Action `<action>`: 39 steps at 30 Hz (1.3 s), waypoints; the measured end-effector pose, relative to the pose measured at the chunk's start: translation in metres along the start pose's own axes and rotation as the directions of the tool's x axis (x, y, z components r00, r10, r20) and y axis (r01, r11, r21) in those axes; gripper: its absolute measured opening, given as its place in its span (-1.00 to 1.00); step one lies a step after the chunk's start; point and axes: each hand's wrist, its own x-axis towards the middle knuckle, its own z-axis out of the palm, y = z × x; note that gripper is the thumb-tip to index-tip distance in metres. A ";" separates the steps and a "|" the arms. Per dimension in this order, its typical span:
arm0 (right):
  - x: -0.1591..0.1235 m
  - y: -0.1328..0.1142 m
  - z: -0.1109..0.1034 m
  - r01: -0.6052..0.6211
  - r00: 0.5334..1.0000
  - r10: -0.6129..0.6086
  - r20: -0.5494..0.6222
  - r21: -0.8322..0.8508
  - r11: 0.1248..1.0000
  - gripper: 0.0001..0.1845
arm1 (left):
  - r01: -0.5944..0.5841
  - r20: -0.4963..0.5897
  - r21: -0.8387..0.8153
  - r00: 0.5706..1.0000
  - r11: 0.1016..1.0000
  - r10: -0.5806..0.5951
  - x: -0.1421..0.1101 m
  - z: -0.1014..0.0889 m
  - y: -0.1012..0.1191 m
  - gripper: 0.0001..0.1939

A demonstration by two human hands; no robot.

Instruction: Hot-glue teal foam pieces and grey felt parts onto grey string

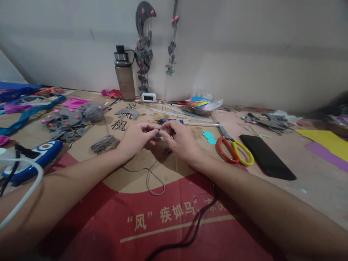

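My left hand (136,139) and my right hand (181,139) meet over the cardboard sheet (152,174), fingertips pinched together. Between them sits a small teal piece (158,135), held by both hands. A grey cord (152,177) runs from the hands in a loop toward me. A second teal felt cutout (209,137) lies just right of my right hand. Scissors (233,148) with one red and one yellow handle lie beyond it.
A black phone (266,156) lies right of the scissors. Grey felt shapes and a yarn ball (94,114) lie at the left, a bottle (125,76) and small clock (148,96) at the wall, a bowl (202,105) of scraps behind. A black cable (195,224) crosses the near cardboard.
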 end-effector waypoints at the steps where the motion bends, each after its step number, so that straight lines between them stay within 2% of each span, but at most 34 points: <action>1: 0.000 -0.001 0.000 -0.001 1.000 0.001 0.001 0.004 1.000 -0.88 | -0.001 -0.007 0.009 1.000 1.000 0.002 0.000 0.000 0.001 -0.73; 7: -0.001 0.000 0.001 0.041 0.999 -0.041 -0.026 -0.025 0.999 -0.93 | -0.049 -0.022 0.083 0.998 0.995 0.051 0.000 -0.001 -0.001 -0.74; 18: 0.000 0.001 0.004 -0.055 0.998 0.052 -0.035 -0.102 0.993 -0.79 | -0.065 -0.049 0.037 0.997 0.997 0.067 -0.004 0.000 -0.001 -0.73; 27: -0.001 -0.004 0.007 -0.111 0.994 0.111 -0.021 0.010 0.994 -0.75 | -0.099 -0.037 -0.107 0.995 0.989 0.095 -0.002 0.001 -0.003 -0.78; 39: 0.003 -0.012 0.012 -0.242 0.967 0.250 -0.042 0.142 0.960 -0.75 | -0.075 -0.037 -0.227 0.997 0.971 0.068 -0.002 0.001 -0.003 -0.77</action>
